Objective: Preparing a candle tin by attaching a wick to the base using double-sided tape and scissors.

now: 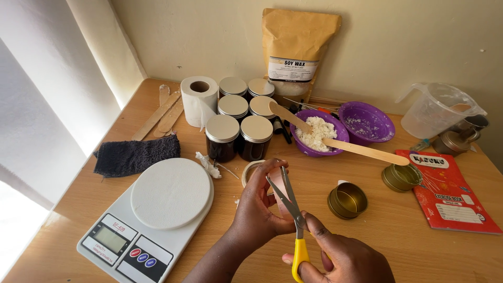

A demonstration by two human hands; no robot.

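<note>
Yellow-handled scissors in our right hand, blades spread. Our left hand pinches a tape strip between them

Scissors' yellow handle — cut off (bottom edge)

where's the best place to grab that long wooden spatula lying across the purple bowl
Probably the bare handle end of the wooden spatula, from the right and above. That end juts past the purple bowl rim over the table, while the blade end overhangs the far rim by the jars.
</note>
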